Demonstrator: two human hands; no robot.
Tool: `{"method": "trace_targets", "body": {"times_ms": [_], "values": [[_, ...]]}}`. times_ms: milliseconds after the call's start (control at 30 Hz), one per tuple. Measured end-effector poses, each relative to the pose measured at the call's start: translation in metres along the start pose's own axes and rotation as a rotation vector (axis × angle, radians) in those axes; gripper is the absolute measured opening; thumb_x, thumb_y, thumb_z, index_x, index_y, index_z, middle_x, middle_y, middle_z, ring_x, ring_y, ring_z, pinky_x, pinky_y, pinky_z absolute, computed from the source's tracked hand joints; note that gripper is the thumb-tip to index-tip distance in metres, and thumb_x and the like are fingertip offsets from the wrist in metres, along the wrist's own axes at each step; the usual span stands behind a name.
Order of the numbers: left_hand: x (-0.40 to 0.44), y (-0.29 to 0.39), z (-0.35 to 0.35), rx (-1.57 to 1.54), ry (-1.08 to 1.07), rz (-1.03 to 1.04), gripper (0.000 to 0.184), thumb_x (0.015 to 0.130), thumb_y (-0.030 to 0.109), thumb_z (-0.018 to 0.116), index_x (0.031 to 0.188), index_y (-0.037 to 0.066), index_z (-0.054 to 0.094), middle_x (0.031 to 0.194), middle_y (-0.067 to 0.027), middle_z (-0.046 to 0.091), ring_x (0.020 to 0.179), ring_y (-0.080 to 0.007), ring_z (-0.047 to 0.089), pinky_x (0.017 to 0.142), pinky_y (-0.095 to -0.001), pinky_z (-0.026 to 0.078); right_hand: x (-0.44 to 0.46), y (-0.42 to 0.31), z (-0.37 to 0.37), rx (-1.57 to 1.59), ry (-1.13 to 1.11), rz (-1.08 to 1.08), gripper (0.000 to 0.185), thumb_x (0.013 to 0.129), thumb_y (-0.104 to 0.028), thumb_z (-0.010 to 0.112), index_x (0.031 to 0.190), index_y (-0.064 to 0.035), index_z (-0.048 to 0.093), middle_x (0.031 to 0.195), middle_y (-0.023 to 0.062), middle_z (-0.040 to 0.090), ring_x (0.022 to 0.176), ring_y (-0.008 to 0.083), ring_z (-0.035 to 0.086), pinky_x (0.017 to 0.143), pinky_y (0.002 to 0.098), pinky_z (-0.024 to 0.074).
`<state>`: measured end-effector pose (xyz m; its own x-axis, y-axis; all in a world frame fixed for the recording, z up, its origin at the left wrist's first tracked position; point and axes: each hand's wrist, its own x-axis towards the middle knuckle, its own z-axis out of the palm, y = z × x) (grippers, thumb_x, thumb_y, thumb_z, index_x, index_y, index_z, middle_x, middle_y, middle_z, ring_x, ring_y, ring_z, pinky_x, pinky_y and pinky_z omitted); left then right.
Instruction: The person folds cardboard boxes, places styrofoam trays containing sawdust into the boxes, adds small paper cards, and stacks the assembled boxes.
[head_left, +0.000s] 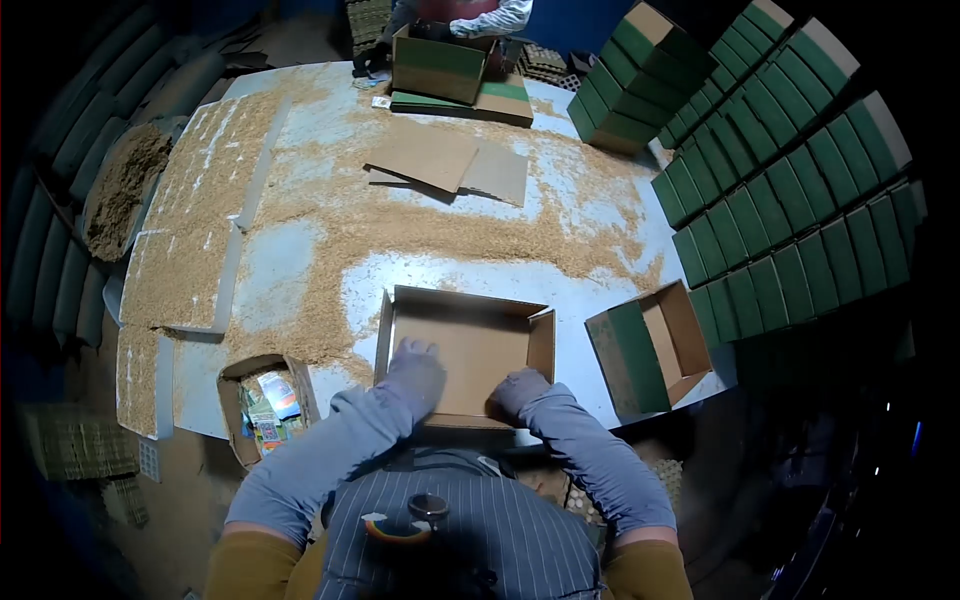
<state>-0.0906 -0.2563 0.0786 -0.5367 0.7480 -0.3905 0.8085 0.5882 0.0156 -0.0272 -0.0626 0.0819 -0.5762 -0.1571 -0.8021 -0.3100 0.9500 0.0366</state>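
Note:
An open cardboard box with nothing inside lies on the table in front of me. My left hand, gloved, is at the box's near left part, over its inside, with its fingers somewhat apart and nothing visible in them. Curled around the near right edge of the same box is my right hand, also gloved. To the right rests another open box with a green band, tilted toward the right. A small carton with colourful printed packets stands near my left forearm.
Loose shavings cover parts of the white table. Flat cardboard sheets lie beyond the box. Filled trays stand left. Green boxes are stacked right. Across the table, a person handles a green box.

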Motion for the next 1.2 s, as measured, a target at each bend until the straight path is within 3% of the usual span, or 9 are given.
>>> {"method": "trace_targets", "body": {"times_ms": [67,167,300,433,600,700,867,1033,1200], "values": [[0.002,-0.005,-0.010,-0.072,-0.003,0.042,0.027,0.090,0.015,0.051,0.114,0.014,0.062,0.117,-0.0089,0.058,0.114,-0.0263,0.055,0.100,-0.0396,0.042,-0.024,0.009,-0.015,0.105,-0.006,-0.028,0.026,0.089,-0.021,0.054,0.112,-0.0181,0.067,0.110,0.0061,0.067,0.099,0.0270,0.065,0.086,0.0389,0.0516],[-0.041,-0.031,-0.053,-0.696,0.483,0.014,0.033,0.086,0.003,0.053,0.116,0.012,0.062,0.123,-0.0109,0.061,0.112,-0.0246,0.059,0.098,-0.0369,0.046,-0.057,0.047,0.018,0.835,1.076,0.067,0.021,0.088,-0.016,0.058,0.107,-0.0101,0.066,0.103,0.0080,0.068,0.097,0.0237,0.065,0.083,0.0341,0.0520],[-0.035,-0.092,0.029,-1.711,0.393,-0.376,0.048,0.095,0.017,0.055,0.138,0.002,0.041,0.129,-0.0161,0.055,0.121,-0.0254,0.052,0.105,-0.0343,0.038,0.022,0.102,0.109,2.458,0.551,0.051,0.068,0.087,-0.020,0.067,0.145,-0.0206,0.033,0.129,0.0092,0.051,0.093,0.0178,0.057,0.074,0.0355,0.0545],[-0.009,-0.064,0.054,-1.560,0.130,-0.269,0.087,0.085,0.065,0.056,0.140,0.000,0.037,0.130,-0.0191,0.053,0.124,-0.0279,0.048,0.106,-0.0363,0.036,0.053,0.039,0.069,2.171,0.531,0.152,0.047,0.084,-0.029,0.071,0.124,-0.0083,0.057,0.122,0.0096,0.061,0.105,0.0221,0.061,0.087,0.0382,0.0515],[0.012,-0.045,0.075,-1.113,0.335,-0.536,0.069,0.081,0.051,0.069,0.120,-0.003,0.054,0.105,-0.0200,0.067,0.097,-0.0320,0.065,0.085,-0.0394,0.049,0.080,0.040,0.089,1.884,0.530,-0.048,0.077,0.081,-0.033,0.074,0.141,-0.0048,0.035,0.137,0.0169,0.046,0.121,0.0254,0.050,0.095,0.0367,0.0466],[0.009,-0.052,0.078,-1.254,0.289,-0.456,0.061,0.083,0.048,0.068,0.118,-0.001,0.057,0.107,-0.0202,0.067,0.099,-0.0309,0.065,0.084,-0.0380,0.050,0.026,0.004,0.086,2.199,0.868,-0.275,0.096,0.075,-0.030,0.079,0.148,-0.0058,0.022,0.141,0.0164,0.040,0.130,0.0256,0.036,0.108,0.0354,0.0323],[0.053,0.013,-0.026,-1.215,0.038,0.026,0.052,0.095,0.037,0.056,0.130,-0.001,0.051,0.105,-0.0146,0.067,0.093,-0.0202,0.065,0.080,-0.0317,0.051,-0.073,-0.023,0.198,2.629,1.342,0.005,0.077,0.078,-0.013,0.072,0.143,-0.0030,0.032,0.131,0.0159,0.051,0.120,0.0278,0.050,0.100,0.0381,0.0420],[0.242,0.084,-0.067,-1.129,0.357,0.471,0.053,0.100,0.036,0.045,0.138,-0.001,0.044,0.129,-0.0181,0.055,0.116,-0.0251,0.055,0.096,-0.0325,0.044,-0.226,-0.044,0.292,2.736,2.156,0.129,0.072,0.090,-0.043,0.054,0.144,-0.0026,0.031,0.140,0.0184,0.043,0.126,0.0344,0.045,0.105,0.0470,0.0371],[0.376,0.161,-0.113,-1.149,-0.360,0.111,0.098,0.084,0.056,0.063,0.152,0.009,0.011,0.156,-0.0138,0.020,0.143,-0.0289,0.019,0.111,-0.0453,0.026,-0.272,0.027,0.368,2.415,2.511,0.488,0.073,0.094,-0.052,0.045,0.144,-0.0003,0.031,0.143,0.0203,0.040,0.128,0.0361,0.042,0.107,0.0485,0.0360]]}}
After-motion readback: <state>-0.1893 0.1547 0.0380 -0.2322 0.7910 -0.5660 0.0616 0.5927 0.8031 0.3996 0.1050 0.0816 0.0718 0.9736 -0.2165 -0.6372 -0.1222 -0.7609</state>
